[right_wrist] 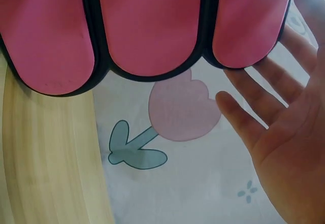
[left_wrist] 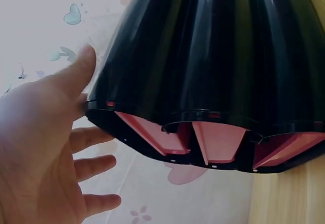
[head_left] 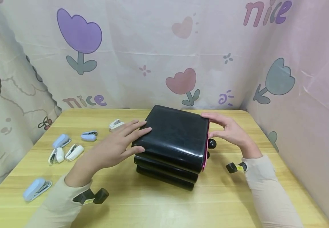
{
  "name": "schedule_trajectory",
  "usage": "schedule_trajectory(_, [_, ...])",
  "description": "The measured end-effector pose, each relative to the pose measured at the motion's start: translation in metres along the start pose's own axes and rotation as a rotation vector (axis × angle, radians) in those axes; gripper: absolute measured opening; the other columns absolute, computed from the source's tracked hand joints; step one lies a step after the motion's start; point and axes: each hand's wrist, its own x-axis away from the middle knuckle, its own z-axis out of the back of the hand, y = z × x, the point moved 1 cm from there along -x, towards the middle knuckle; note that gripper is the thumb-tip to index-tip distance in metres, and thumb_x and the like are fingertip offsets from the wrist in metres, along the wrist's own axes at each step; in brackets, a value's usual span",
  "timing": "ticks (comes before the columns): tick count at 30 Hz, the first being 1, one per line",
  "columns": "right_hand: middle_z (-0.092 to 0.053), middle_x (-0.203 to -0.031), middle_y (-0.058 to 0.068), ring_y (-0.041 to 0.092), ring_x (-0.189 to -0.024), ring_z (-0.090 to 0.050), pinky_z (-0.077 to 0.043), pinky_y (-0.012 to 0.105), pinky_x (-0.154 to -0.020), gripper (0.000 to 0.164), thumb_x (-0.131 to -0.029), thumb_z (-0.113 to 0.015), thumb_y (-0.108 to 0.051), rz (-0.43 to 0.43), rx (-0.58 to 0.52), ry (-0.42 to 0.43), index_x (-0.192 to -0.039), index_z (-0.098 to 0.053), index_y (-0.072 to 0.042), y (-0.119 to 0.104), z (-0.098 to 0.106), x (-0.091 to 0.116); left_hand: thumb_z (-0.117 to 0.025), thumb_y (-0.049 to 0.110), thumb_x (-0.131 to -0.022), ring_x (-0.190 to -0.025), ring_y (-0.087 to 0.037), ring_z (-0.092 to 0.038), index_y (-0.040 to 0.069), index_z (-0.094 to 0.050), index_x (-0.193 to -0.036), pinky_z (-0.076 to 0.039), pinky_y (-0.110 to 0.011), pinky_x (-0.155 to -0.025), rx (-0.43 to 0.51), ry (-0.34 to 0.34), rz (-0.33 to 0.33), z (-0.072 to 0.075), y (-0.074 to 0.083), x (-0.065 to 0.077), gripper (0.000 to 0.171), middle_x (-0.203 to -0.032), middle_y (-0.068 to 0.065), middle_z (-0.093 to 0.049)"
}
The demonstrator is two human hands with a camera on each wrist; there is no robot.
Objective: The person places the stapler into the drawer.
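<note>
A black three-tier drawer box [head_left: 175, 136] with rounded sides stands at an angle on the table. Its pink drawer fronts [right_wrist: 152, 26] face right, with black ball-shaped knobs [head_left: 211, 143]. The left wrist view shows its other end, with the pink drawers visible through openings. My left hand [head_left: 111, 147] touches the top tier's left edge with fairly straight, spread fingers. At the top right corner, my right hand [head_left: 231, 131] rests its fingertips on the edge, its thumb beside the front. In the right wrist view some of its fingers pass behind the box.
On the table's left lie several small staplers, among them a blue stapler [head_left: 37, 189], a white stapler [head_left: 74, 152] and another white stapler [head_left: 115, 125] behind my left hand. A printed curtain [head_left: 141, 41] hangs along the table's [head_left: 158, 209] back and sides.
</note>
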Motion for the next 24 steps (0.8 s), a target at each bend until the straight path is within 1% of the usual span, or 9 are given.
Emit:
schedule_trajectory(2, [-0.052,-0.140,0.015,0.008,-0.120,-0.055,-0.039,0.028,-0.107,0.073,-0.071,-0.081,0.011,0.002,0.023,0.018,-0.137,-0.053,0.000,-0.010,-0.003,-0.001,-0.056,0.043,-0.098,-0.146,-0.030,-0.020,0.024,-0.033,-0.154,-0.023,-0.054,-0.114,0.002,-0.004,0.000,0.000,0.000,-0.001,0.063,-0.159,-0.005,-0.027])
schedule_trajectory(4, [-0.053,-0.138,0.017,0.006,-0.117,-0.056,-0.040,0.028,-0.106,0.070,-0.071,-0.082,0.007,0.028,0.044,0.031,-0.135,-0.054,0.002,-0.013,-0.005,-0.001,-0.056,0.042,-0.098,-0.146,-0.031,-0.020,0.023,-0.033,-0.154,-0.023,-0.054,-0.114,0.011,-0.008,0.002,0.000,-0.001,-0.001,0.063,-0.159,-0.005,-0.026])
schedule_trajectory(6, [-0.054,-0.135,0.020,0.006,-0.118,-0.055,-0.042,0.031,-0.104,0.068,-0.071,-0.082,0.008,0.055,0.070,0.039,-0.133,-0.055,0.004,-0.017,-0.007,-0.002,-0.055,0.040,-0.099,-0.146,-0.031,-0.019,0.024,-0.031,-0.154,-0.023,-0.055,-0.114,0.019,-0.020,0.016,0.000,-0.003,-0.002,0.062,-0.160,-0.005,-0.024])
schedule_trajectory(7, [-0.055,-0.134,0.021,0.006,-0.119,-0.053,-0.043,0.030,-0.103,0.068,-0.070,-0.082,0.009,0.071,0.086,0.041,-0.132,-0.055,0.006,-0.019,-0.007,-0.003,-0.055,0.040,-0.100,-0.146,-0.031,-0.018,0.024,-0.031,-0.155,-0.023,-0.055,-0.114,0.026,-0.027,0.026,-0.001,-0.005,-0.002,0.062,-0.160,-0.004,-0.023])
schedule_trajectory(10, [-0.055,-0.133,0.021,0.009,-0.123,-0.049,-0.044,0.024,-0.100,0.068,-0.068,-0.083,0.009,0.104,0.148,0.052,-0.130,-0.057,0.005,-0.013,-0.008,-0.002,-0.052,0.038,-0.101,-0.147,-0.031,-0.018,0.026,-0.028,-0.155,-0.023,-0.056,-0.114,0.044,-0.046,0.052,-0.001,-0.011,-0.004,0.061,-0.161,-0.004,-0.021])
schedule_trajectory(13, [-0.056,-0.135,0.013,0.014,-0.124,-0.048,-0.044,0.026,-0.100,0.069,-0.069,-0.085,0.004,0.091,0.220,0.065,-0.132,-0.058,-0.001,-0.011,-0.009,-0.001,-0.050,0.039,-0.102,-0.147,-0.031,-0.017,0.028,-0.027,-0.155,-0.023,-0.057,-0.114,0.057,-0.062,0.098,0.000,-0.016,-0.006,0.059,-0.161,-0.002,-0.020])
schedule_trajectory(17, [-0.055,-0.136,0.006,0.019,-0.122,-0.051,-0.046,0.032,-0.099,0.068,-0.072,-0.086,-0.006,0.082,0.281,0.087,-0.135,-0.059,-0.010,-0.013,-0.011,0.002,-0.046,0.043,-0.103,-0.147,-0.033,-0.016,0.031,-0.027,-0.155,-0.022,-0.059,-0.113,0.070,-0.082,0.142,0.004,-0.023,-0.010,0.057,-0.161,-0.003,-0.020])
schedule_trajectory(21, [-0.056,-0.135,0.005,0.021,-0.120,-0.054,-0.048,0.030,-0.097,0.067,-0.073,-0.085,-0.010,0.101,0.345,0.116,-0.135,-0.060,-0.013,-0.016,-0.013,0.005,-0.045,0.041,-0.104,-0.147,-0.032,-0.016,0.030,-0.027,-0.155,-0.021,-0.058,-0.114,0.084,-0.087,0.142,0.004,-0.032,-0.014,0.056,-0.161,-0.003,-0.021])
schedule_trajectory(24, [-0.056,-0.135,0.004,0.021,-0.117,-0.056,-0.049,0.033,-0.096,0.066,-0.075,-0.085,-0.013,0.111,0.399,0.134,-0.135,-0.060,-0.016,-0.019,-0.015,0.006,-0.046,0.038,-0.104,-0.147,-0.030,-0.017,0.028,-0.028,-0.155,-0.022,-0.056,-0.114,0.089,-0.076,0.131,0.003,-0.039,-0.018,0.056,-0.161,-0.003,-0.021])
